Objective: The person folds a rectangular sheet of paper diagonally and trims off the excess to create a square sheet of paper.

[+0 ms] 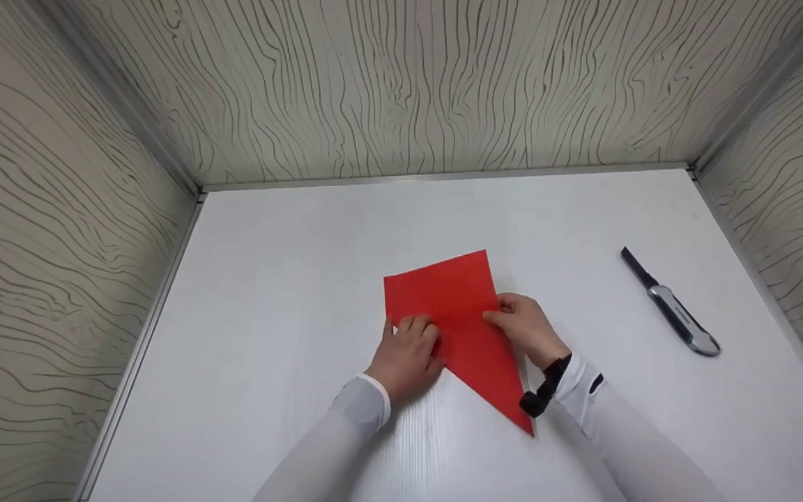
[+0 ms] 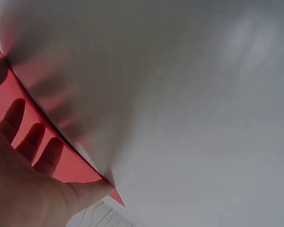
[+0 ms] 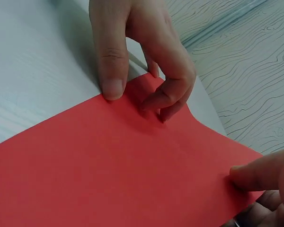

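Observation:
A red sheet of paper lies on the white table, its long pointed corner toward me. My left hand rests on its left edge with spread, bent fingers pressing down. In the left wrist view, that hand's fingers lie against the red paper. My right hand pinches the right edge, thumb on top and the other fingers beneath. The right wrist view shows this thumb on the paper, with the fingers below partly hidden.
A utility knife with a grey and black handle lies on the table to the right, its dark blade end pointing away from me. Wood-patterned panels stand around the back and sides. A black device is strapped on my right wrist.

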Action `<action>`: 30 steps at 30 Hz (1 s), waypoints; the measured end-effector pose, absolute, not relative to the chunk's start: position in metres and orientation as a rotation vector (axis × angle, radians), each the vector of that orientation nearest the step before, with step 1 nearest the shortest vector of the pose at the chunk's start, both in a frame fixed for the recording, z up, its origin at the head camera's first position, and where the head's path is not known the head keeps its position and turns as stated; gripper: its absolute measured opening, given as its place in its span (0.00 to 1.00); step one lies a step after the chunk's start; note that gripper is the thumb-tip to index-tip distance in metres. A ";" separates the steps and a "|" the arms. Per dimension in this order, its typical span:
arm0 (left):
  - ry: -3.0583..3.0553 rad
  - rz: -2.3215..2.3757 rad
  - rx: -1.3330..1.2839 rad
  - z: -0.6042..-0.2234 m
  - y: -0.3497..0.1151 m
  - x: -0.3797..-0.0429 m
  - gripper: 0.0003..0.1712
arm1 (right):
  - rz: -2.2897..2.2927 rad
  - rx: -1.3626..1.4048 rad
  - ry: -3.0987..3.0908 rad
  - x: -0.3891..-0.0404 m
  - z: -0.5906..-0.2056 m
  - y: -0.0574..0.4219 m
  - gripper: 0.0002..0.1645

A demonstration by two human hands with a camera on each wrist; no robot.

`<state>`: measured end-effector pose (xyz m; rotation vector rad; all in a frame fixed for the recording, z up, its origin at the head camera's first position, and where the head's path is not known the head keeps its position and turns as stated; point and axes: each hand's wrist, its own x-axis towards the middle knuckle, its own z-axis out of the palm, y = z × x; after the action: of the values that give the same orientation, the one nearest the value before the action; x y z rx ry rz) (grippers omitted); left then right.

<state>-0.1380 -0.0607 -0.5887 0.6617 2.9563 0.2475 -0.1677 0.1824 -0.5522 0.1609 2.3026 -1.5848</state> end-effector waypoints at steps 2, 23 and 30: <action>2.971 0.282 0.628 -0.589 -0.067 -0.140 0.34 | -1.576 0.179 2.318 -0.169 -0.553 0.185 0.21; 1.907 2.004 -0.065 -0.536 -0.116 -0.169 0.30 | -1.871 -0.020 2.133 -0.167 -0.513 0.215 0.26; 2.011 2.011 -0.037 -0.507 -0.119 -0.172 0.19 | -1.889 -0.033 2.245 -0.167 -0.487 0.221 0.20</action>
<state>-0.1716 -0.1186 -0.5073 -0.0372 2.0106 2.0111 -0.1668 0.2210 -0.4874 -0.0334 2.2455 -1.8885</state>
